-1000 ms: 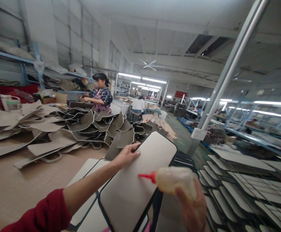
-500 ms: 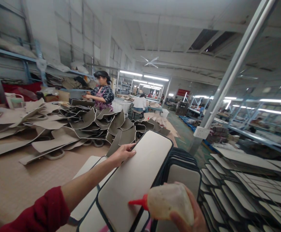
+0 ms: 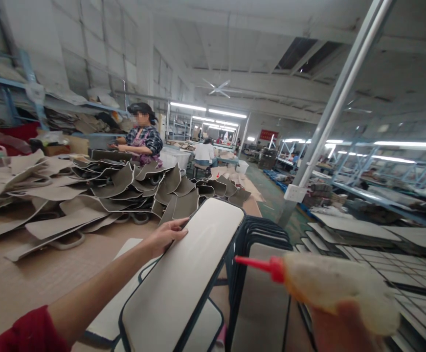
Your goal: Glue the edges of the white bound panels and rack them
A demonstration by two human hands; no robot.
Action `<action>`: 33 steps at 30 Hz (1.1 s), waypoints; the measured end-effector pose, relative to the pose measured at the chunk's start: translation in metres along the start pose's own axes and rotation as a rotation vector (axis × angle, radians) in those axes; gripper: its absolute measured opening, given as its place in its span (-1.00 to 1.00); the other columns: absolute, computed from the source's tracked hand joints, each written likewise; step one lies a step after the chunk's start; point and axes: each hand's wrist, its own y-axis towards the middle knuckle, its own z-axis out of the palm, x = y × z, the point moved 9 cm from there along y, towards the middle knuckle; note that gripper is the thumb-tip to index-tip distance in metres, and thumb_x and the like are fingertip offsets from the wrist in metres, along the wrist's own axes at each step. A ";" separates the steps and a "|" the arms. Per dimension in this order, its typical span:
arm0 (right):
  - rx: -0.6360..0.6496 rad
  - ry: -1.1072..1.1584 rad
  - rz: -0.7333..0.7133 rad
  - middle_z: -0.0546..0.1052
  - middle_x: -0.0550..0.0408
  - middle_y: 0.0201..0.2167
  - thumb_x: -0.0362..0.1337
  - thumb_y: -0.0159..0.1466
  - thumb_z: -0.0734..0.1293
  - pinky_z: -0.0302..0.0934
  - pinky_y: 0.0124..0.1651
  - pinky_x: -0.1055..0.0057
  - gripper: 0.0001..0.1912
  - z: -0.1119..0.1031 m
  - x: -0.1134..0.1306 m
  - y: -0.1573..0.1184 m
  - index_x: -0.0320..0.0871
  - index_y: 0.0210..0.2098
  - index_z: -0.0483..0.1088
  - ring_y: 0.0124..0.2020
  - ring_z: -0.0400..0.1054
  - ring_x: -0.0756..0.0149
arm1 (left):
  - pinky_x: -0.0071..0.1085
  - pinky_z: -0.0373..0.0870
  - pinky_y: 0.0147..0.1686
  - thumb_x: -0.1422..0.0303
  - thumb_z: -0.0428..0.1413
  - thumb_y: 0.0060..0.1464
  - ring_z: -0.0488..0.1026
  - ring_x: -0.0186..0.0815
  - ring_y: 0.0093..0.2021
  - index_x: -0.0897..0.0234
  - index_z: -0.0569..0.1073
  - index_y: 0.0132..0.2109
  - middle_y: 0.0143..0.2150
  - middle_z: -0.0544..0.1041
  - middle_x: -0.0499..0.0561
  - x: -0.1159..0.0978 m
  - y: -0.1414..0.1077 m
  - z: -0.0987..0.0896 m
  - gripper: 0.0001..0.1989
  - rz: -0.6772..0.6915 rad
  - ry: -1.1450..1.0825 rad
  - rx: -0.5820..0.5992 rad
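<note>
My left hand [image 3: 169, 235] grips the left edge of a long cream panel [image 3: 183, 274] with rounded corners and a dark rim, thumb on its face. The panel is tilted, and a faint wet-looking smear shows on its upper half. In my right hand [image 3: 339, 318], blurred at the lower right, is a squeeze glue bottle [image 3: 337, 283] with a red pointed nozzle and yellowish contents. It lies nearly level, its tip pointing left, apart from the panel. Under the held panel lie similar cream panels [image 3: 104, 313], partly hidden.
A stack of dark-rimmed panels [image 3: 262, 288] stands just right of the held one. Grey-brown bag pieces with handles [image 3: 124, 190] heap across the table [image 3: 47, 293]. More panels lie on a wire rack [image 3: 372, 259] at right, near a metal post [image 3: 326, 117]. A co-worker [image 3: 143, 137] stands behind the heap.
My right hand has lifted the glue bottle off the panel and moved it right, nearer the camera. A smear shows on the panel's upper half. My left hand keeps its grip.
</note>
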 end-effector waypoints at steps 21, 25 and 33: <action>0.129 -0.055 -0.129 0.50 0.04 -0.26 -0.21 -0.02 0.53 0.33 -0.22 0.51 -0.38 -0.010 0.001 0.050 -0.20 0.01 0.37 -0.26 0.42 0.30 | -0.47 0.40 -0.34 0.36 0.41 -0.29 0.50 -0.33 -0.33 0.30 0.39 0.17 -0.22 0.60 0.03 -0.006 -0.018 0.022 -0.20 -0.044 -0.055 0.182; 0.129 -0.050 -0.030 0.50 0.00 -0.19 -0.20 -0.04 0.54 0.32 -0.18 0.57 -0.35 -0.006 -0.008 0.033 -0.19 0.03 0.37 -0.24 0.43 0.34 | -0.50 0.37 -0.34 0.44 0.38 -0.28 0.46 -0.37 -0.36 0.30 0.43 0.13 -0.32 0.58 -0.04 -0.005 -0.013 0.019 -0.27 -0.030 -0.073 0.145; 0.242 0.002 0.187 0.51 0.05 -0.26 -0.21 -0.06 0.54 0.36 -0.20 0.47 -0.42 0.014 -0.015 -0.001 -0.07 -0.05 0.39 -0.36 0.41 0.38 | -0.55 0.37 -0.42 0.56 0.30 -0.18 0.44 -0.42 -0.45 0.32 0.42 0.13 -0.43 0.53 -0.08 -0.002 -0.001 0.013 -0.36 -0.040 -0.079 0.078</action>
